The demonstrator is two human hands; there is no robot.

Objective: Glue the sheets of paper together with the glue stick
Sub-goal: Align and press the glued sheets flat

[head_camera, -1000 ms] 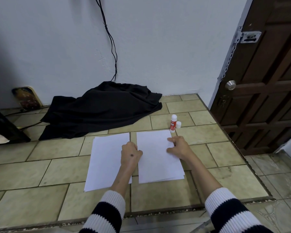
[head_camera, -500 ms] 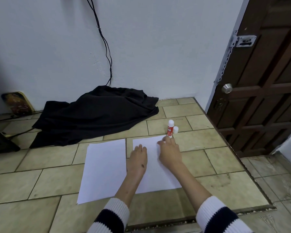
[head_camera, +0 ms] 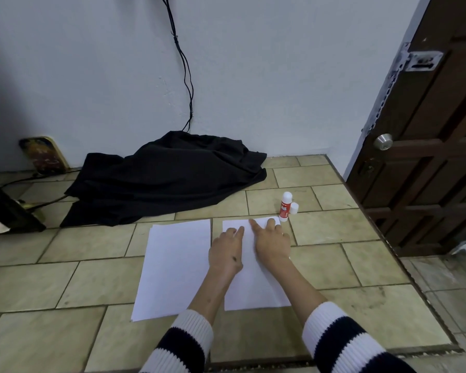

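I am watching both hands lying flat on the right white sheet of paper (head_camera: 253, 286), which is resting on the tiled beige counter (head_camera: 334, 265). The left hand (head_camera: 226, 254) is pressing near the sheet's left edge, its grip wide with fingers straight, holding nothing. The right hand (head_camera: 272, 243) is also lying with a wide grip, fingers stretched toward the sheet's far right corner; half a second ago they were reaching closer to the glue. The left white sheet of paper (head_camera: 175, 267) is lying just beside the right sheet, a narrow strip of tile between them. The red and white glue stick (head_camera: 285, 207) is standing upright just beyond the far right corner, its white cap (head_camera: 294, 208) beside it. A crumpled black cloth (head_camera: 167, 179) is lying by the far wall.
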